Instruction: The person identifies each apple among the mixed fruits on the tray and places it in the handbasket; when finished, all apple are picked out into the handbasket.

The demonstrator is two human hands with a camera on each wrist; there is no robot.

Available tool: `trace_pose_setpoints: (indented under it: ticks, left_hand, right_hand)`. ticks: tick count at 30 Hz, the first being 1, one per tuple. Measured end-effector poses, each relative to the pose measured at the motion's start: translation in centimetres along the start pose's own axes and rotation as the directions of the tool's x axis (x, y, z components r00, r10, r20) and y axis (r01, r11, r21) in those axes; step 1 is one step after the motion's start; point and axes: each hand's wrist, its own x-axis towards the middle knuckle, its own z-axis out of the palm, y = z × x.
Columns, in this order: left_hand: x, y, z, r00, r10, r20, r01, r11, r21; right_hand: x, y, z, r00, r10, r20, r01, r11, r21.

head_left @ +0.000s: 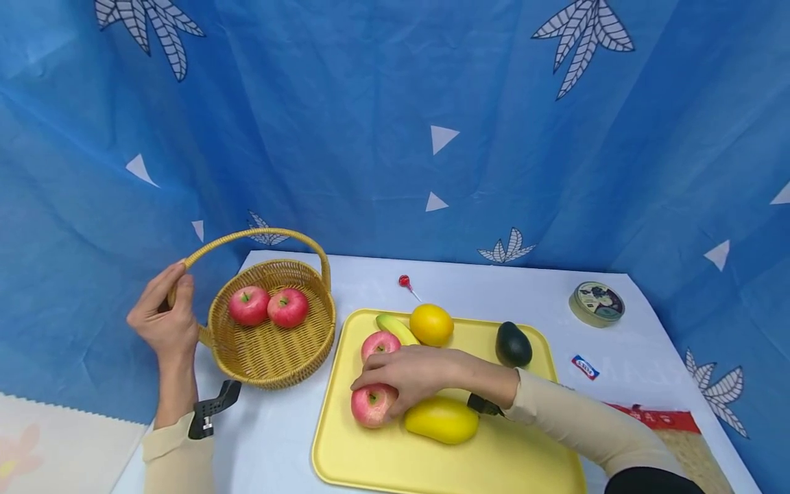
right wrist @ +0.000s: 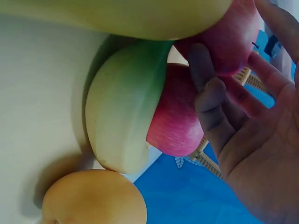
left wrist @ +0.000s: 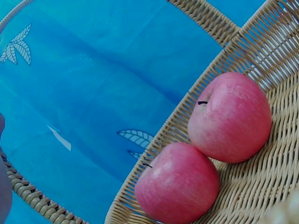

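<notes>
My left hand grips the handle of a round wicker basket standing on the table's left side. Two pink-red apples, one on the left and one on the right, lie side by side in it. Over a yellow tray, my right hand curls its thumb and fingers round an apple at the tray's left. Just behind, partly covered by the hand, are another apple and a banana. A yellow mango lies beside the held apple.
An orange-yellow round fruit and a dark avocado sit toward the tray's back. Behind it lies a red lollipop. To the right are a round tin, a small blue-and-red packet and a red-topped bag.
</notes>
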Motion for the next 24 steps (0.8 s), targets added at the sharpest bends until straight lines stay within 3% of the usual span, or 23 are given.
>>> trace_pose_setpoints:
  ticks: [5,17,24]
  left_hand:
    - [-0.01,-0.02,0.08,1.0,0.001,-0.008,-0.001,1.0,-0.03]
    - [-0.1,-0.02,-0.11,1.0,0.005,-0.002,-0.005,1.0,-0.01]
    - [-0.04,-0.14,0.06,1.0,0.007,-0.014,-0.007,0.998,-0.055]
  right_hand:
    - [0.02,-0.08,0.27,1.0,0.015,0.006,-0.015,1.0,0.005]
    - [0.13,-0.31,0.73,0.999,0.039,0.014,-0.039,0.999,-0.011]
    - [-0.05,-0.55,0.77,0.999,0.032,0.0,-0.032,0.998,-0.047]
